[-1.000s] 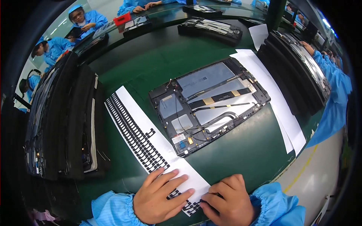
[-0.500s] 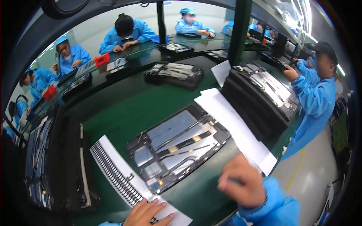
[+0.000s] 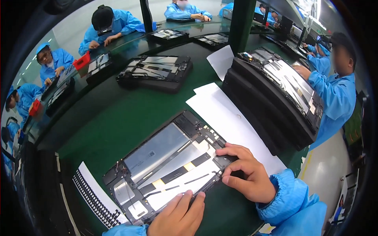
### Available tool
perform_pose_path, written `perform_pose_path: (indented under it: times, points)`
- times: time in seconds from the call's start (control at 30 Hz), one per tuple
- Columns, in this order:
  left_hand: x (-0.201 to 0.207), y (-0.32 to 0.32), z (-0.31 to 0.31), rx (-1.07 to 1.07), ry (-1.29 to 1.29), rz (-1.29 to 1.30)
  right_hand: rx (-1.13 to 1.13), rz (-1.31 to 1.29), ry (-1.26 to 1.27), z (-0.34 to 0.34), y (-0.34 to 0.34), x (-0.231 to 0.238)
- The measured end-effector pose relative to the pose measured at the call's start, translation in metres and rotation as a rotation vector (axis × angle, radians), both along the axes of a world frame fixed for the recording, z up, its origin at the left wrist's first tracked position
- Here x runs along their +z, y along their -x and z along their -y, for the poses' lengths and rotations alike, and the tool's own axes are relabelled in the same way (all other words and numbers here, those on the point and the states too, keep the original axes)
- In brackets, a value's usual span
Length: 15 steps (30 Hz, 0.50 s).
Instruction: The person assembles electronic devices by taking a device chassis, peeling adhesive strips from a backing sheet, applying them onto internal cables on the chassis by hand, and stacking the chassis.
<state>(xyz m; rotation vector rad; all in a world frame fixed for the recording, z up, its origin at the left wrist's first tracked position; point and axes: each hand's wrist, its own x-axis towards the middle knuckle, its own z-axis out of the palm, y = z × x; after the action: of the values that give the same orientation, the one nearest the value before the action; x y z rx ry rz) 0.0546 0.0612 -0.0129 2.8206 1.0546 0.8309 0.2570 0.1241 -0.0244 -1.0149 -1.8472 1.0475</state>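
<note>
An opened tablet [image 3: 183, 157] lies on the green table in front of me, its insides facing up. A grey battery, silver plates and dark flat cables show in it. My left hand [image 3: 179, 214] rests along its near edge, fingers stretched out over the rim. At the right near corner my right hand [image 3: 248, 173] has its fingers bent and closed on the edge, with the index finger touching the top. Left of the tablet lies a white sheet [image 3: 96, 196] with rows of small black pieces, partly hidden by the tablet and my left sleeve.
White paper [image 3: 236, 122] lies beyond the tablet. At right, another opened tablet [image 3: 285, 78] tops a stack of black foam [image 3: 252, 106]. A further opened tablet [image 3: 155, 69] sits on foam at the back. Dark stacked items [image 3: 43, 185] stand at left. A person [image 3: 334, 90] works at right.
My left hand has gone from the white sheet to the tablet's near edge. My right hand has come down from the air onto its right corner. The view has shifted.
</note>
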Motion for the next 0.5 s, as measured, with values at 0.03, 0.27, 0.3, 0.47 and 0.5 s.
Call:
perform_pose_path:
  times: [0.03,0.27,0.3,0.47,0.5]
  points:
    - [0.002,0.0,0.001,0.009,0.002,-0.024,0.003,0.02,-0.008,0.001,0.001,0.002]
    - [0.001,-0.002,0.0,0.02,-0.007,-0.08,-0.017,0.071,-0.048,0.001,0.0,0.0]
    - [0.001,-0.001,0.0,0.018,-0.005,-0.082,-0.019,0.068,-0.045,0.001,0.0,-0.001]
    - [0.005,-0.011,-0.002,0.039,0.078,0.012,-0.024,0.059,-0.057,0.0,0.001,-0.002]
    - [0.007,-0.015,-0.001,0.041,0.073,0.009,-0.023,0.056,-0.061,0.001,0.002,0.0]
